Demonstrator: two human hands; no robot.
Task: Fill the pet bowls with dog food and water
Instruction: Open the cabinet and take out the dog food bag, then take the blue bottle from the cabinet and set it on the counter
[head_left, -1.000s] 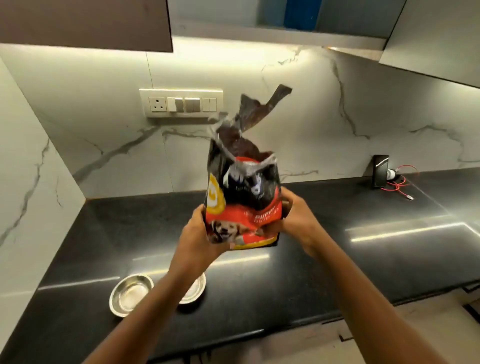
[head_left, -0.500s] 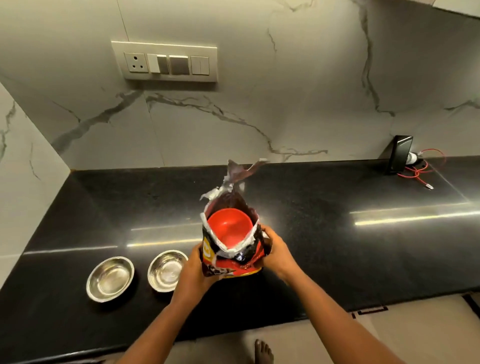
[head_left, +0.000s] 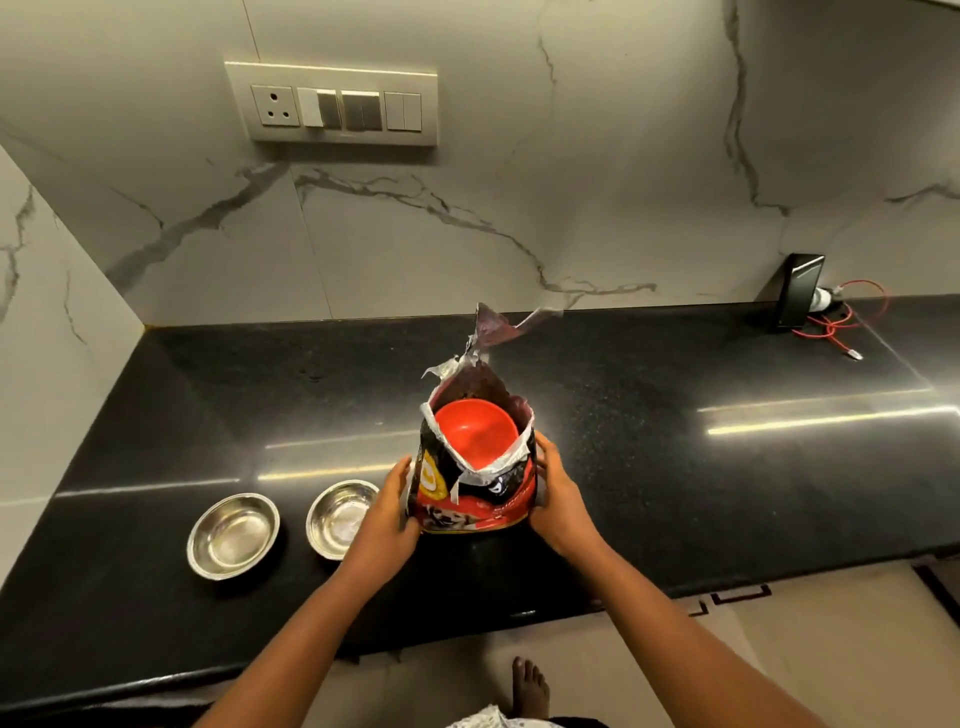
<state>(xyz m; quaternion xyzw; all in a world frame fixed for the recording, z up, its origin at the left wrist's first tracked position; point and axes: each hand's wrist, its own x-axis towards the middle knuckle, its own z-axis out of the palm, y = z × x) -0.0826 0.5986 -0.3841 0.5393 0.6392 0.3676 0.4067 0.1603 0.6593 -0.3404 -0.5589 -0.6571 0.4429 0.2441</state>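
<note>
Dog food bag (head_left: 475, 488) stands upright on the black bench (head_left: 675, 467), its torn top open with a red scoop (head_left: 475, 431) inside, gripped on either side by the left hand (head_left: 387, 512) and right hand (head_left: 558, 501), with two steel bowls (head_left: 234, 535) (head_left: 337, 517) just left of the bag.

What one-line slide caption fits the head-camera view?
Both hands, left and right, steady an open dog food bag holding a red scoop bowl beside two empty steel bowls.
</note>
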